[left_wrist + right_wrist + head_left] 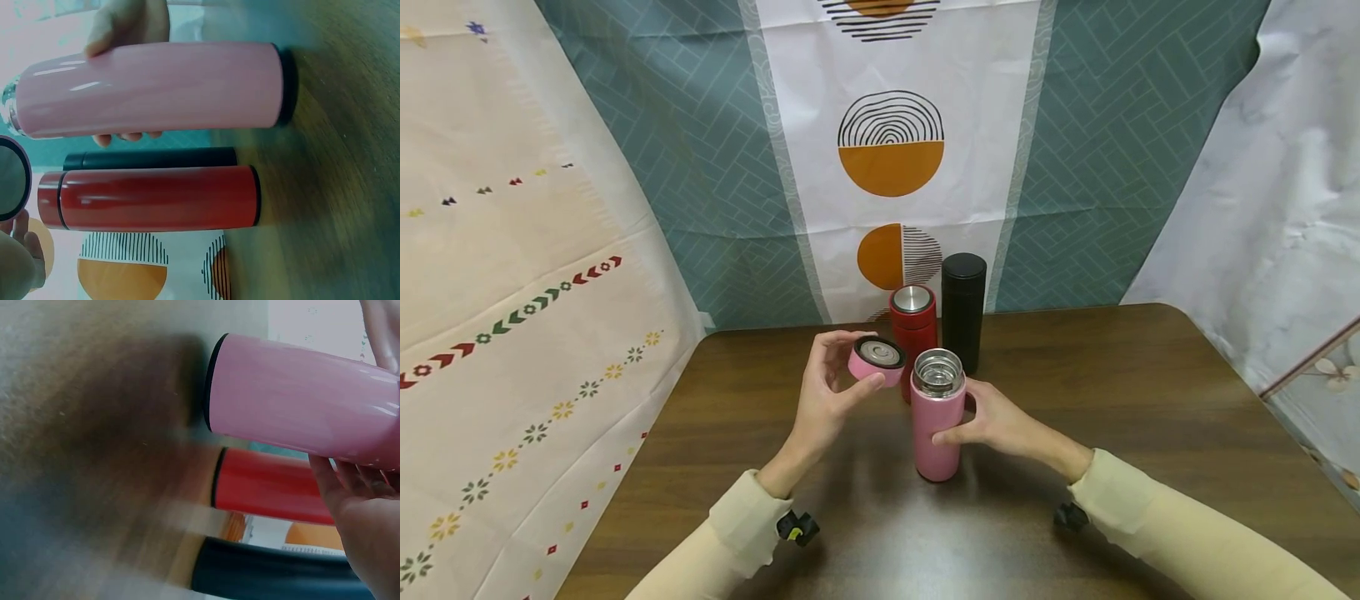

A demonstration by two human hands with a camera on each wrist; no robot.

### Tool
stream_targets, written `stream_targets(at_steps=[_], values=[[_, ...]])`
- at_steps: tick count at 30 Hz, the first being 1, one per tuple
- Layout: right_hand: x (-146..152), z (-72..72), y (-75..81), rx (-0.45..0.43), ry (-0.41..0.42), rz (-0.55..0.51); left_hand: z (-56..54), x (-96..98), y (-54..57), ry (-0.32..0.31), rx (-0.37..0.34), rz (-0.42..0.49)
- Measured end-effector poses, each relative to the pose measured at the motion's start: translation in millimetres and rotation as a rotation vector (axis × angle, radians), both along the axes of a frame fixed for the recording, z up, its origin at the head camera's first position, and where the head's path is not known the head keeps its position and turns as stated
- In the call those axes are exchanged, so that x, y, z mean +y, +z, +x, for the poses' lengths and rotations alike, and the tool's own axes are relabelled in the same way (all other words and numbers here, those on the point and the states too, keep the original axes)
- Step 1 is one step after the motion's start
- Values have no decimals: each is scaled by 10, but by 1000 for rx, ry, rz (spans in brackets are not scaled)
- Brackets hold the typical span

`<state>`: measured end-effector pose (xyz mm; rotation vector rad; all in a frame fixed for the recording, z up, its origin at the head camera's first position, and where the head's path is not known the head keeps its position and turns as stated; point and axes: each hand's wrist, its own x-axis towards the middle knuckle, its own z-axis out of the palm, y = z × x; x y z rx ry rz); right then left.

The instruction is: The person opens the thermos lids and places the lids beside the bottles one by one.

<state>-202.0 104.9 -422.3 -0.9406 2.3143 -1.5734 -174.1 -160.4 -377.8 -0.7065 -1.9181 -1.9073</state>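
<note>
My left hand point(826, 392) holds a pink lid point(872, 369) by its edge between thumb and fingers. The lid is tilted so that its grey inner face and black rim show. Just to the right, my right hand point(997, 422) grips a pink thermos flask point(937, 433) round its body. This flask stands upright, uncapped, with its steel mouth showing beside the lid. In the right wrist view, the fingers point(350, 481) curl against the flask's side. The left wrist view catches only part of the lid point(11, 178) at its edge.
Behind the pink flask stands a red thermos flask point(913, 333) with a steel-topped cap. A taller black flask point(962, 312) is behind it to the right. The brown wooden table point(1120, 392) ends at a patterned cloth point(715, 167) hanging along its back edge.
</note>
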Motion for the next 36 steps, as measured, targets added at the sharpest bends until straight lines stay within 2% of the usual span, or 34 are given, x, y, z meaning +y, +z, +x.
stream_targets(at_steps=[9,17,23,28,36], values=[[45,-31,83,-10,-47,5,-12,-18,-49,26,-50,-4],[120,-51,124,-17,-105,-1,-2,26,-89,-31,-88,55],[173,-67,162,-5,-149,-10,2,75,-113,-30,-119,19],[227,-77,181,-1,-164,-16,-17,122,-115,-6,-106,-24],[295,-92,201,7,-174,-62,-25,201,-129,-21,-115,-30]])
